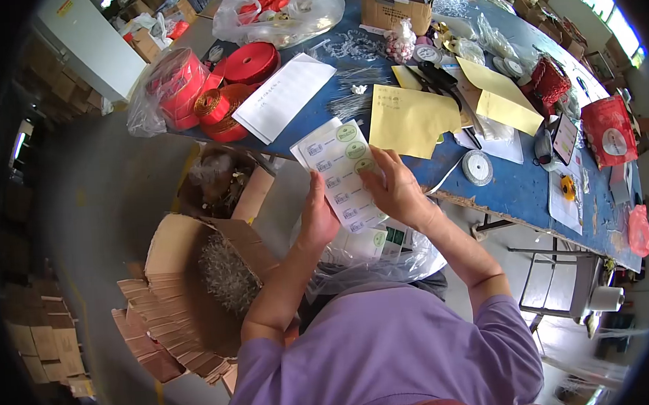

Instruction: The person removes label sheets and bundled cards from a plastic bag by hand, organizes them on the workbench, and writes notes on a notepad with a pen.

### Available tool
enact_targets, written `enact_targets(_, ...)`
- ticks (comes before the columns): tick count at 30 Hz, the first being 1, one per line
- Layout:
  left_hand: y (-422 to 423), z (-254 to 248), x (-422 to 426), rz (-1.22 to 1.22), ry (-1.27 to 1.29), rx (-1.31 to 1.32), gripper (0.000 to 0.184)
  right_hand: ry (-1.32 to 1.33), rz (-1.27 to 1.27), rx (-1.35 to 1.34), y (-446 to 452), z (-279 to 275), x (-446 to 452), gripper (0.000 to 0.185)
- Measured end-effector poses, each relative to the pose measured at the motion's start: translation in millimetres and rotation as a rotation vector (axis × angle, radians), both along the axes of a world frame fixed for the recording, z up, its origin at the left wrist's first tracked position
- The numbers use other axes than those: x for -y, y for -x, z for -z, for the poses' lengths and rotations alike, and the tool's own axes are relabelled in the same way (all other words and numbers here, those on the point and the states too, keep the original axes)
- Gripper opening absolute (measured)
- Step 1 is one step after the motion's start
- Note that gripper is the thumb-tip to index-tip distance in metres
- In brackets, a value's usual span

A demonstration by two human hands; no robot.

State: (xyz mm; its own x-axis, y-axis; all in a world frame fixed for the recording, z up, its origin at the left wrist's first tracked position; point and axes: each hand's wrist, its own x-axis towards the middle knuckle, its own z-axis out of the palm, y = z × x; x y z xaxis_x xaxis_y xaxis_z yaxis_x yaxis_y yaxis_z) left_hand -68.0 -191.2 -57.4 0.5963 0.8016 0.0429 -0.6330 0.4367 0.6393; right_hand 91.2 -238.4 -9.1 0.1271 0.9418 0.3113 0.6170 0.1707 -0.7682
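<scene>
Both my hands hold a stack of white sticker sheets printed with green ovals and small blue-grey labels. My left hand grips the lower left edge, thumb along the front. On the right side, my right hand has its fingers bent over the sheets near the green ovals. Below the hands, a clear plastic bag with more printed sheets lies on my lap. Yellow paper and a folded white sheet rest on the blue table just beyond.
An open cardboard box with clear shredded material stands on the left. Red ribbon rolls, black scissors, a white ribbon spool and a red package are on the table. A chair stands at right.
</scene>
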Motion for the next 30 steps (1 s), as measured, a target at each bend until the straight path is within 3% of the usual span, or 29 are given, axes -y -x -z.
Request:
enact_targets(2, -1, 5, -1, -0.005, 0.012, 0.023, 0.061, -0.035, 0.049, 0.071, 4, -7, 4, 0.036)
enact_targets(5, -2, 8, -2, -0.001, 0.024, 0.042, 0.062, 0.118, 0.058, 0.068, 5, -19, 7, 0.029)
enact_targets(9, -2, 0, 0, -0.015, 0.094, 0.103, 0.063, 0.195, -0.107, -0.352, -6, -29, -4, 0.019)
enact_targets(13, 7, -16, -1, -0.029, 0.193, 0.086, 0.061, 0.090, -0.131, -0.382, -41, -71, -34, 0.018)
enact_targets(15, 17, -10, -11, 0.098, 0.145, 0.084, 0.057, -0.048, -0.096, -0.268, -62, -94, -57, 0.018)
enact_targets(17, 20, -7, -13, 0.003, 0.130, 0.046, 0.049, -0.062, 0.178, 0.286, -74, -128, -74, 0.020)
enact_targets(19, 24, -21, -10, -0.039, 0.068, -0.062, 0.050, -0.182, 0.258, 0.474, -85, -123, -106, 0.020)
enact_targets(21, 28, -32, -9, -0.068, 0.034, -0.109, 0.050, -0.273, 0.260, 0.587, -101, -100, -145, 0.018)
enact_targets(23, 31, -37, -9, -0.072, 0.024, -0.092, 0.049, -0.193, 0.253, 0.770, -111, -78, -176, 0.017)
enact_targets(24, 33, -38, -9, -0.076, 0.026, -0.083, 0.049, -0.303, 0.242, 0.934, -119, -59, -192, 0.020)
enact_targets(30, 45, -45, -7, -0.092, 0.040, -0.005, 0.047, -0.254, 0.166, 1.079, -126, 1, -224, 0.019)
